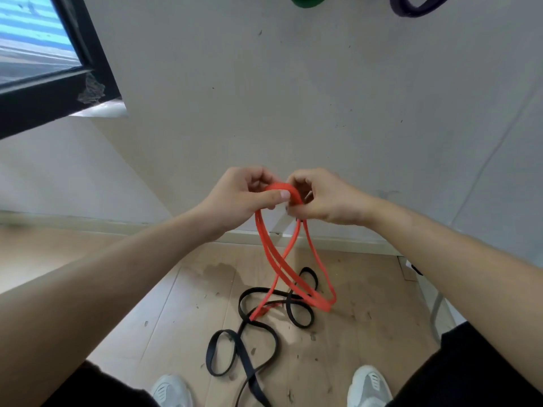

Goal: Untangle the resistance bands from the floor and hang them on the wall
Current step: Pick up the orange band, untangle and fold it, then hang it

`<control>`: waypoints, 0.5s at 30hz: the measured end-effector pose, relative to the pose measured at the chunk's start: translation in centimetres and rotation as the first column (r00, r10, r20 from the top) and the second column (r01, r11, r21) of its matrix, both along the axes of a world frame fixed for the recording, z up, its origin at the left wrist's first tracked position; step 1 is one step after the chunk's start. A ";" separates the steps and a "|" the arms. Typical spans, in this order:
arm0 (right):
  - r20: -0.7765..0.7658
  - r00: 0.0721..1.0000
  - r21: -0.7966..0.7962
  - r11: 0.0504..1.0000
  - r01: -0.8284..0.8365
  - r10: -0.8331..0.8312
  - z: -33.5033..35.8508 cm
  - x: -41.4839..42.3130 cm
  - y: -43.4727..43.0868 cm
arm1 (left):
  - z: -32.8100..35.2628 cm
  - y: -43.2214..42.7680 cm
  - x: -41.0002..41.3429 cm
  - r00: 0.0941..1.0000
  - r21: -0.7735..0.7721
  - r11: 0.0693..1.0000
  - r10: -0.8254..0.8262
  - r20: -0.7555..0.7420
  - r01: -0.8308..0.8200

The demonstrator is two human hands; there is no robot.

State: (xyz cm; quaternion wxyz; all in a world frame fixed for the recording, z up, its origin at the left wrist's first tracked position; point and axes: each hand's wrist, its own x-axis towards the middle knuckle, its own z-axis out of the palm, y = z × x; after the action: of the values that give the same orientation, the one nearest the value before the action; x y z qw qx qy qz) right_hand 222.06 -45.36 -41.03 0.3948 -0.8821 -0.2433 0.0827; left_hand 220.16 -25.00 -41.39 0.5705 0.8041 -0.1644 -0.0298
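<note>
Forearms: both bare arms reach in from the lower corners of the frame, over two white sneakers (173, 389) at the bottom edge.
Left hand (244, 198): pinches the top of the thin orange rubber loop band (280, 188), thumb pressed on it.
Right hand (326, 198): fingers curled round the same top bend, touching the left.
Orange band: hangs from the hands at mid-frame in crossed strands; its low end meets the flat black rubber loop band (245, 361).
Black band: coiled on the tan wooden floor (176, 304), lower centre.
Step in hand: freeing orange from black. Judged best to part the hands, open the loop, find the crossing, then lift slowly so black drops off rather than tightens.
Edges: dark window frame (97, 83) juts in at upper left; the pale wall (293, 98) stands close ahead.
Open room: bare wall above the hands; a green band (305, 1) and a dark purple band (417, 7) already hang at the top edge.
</note>
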 end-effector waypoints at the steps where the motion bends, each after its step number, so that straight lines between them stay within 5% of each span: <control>1: -0.041 0.999 -0.062 0.998 -0.029 0.026 -0.6 0.2 -0.2 | 0.1 0.0 0.0 1.000 -0.016 1.000 0.018 0.018 -0.018; 6: -0.150 0.989 -0.178 0.983 -0.039 0.012 -2.2 1.2 -1.5 | 0.3 1.0 0.2 0.992 -0.108 0.989 0.105 0.067 -0.097; 11: -0.086 0.989 0.137 0.982 0.134 -0.123 0.7 1.4 -2.0 | -0.1 3.2 1.3 0.969 -0.203 0.952 0.243 0.039 -0.230; 15: 0.039 0.981 0.345 0.924 0.167 -0.192 3.2 0.9 -1.7 | 0.1 4.1 1.1 0.981 -0.157 0.968 0.193 -0.031 -0.196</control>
State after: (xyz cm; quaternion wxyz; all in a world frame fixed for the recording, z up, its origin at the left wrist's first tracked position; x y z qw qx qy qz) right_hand 222.98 -47.03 -37.81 0.5382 -0.8215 -0.1861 -0.0287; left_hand 221.31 -20.87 -41.26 0.6344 0.7679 -0.0824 0.0333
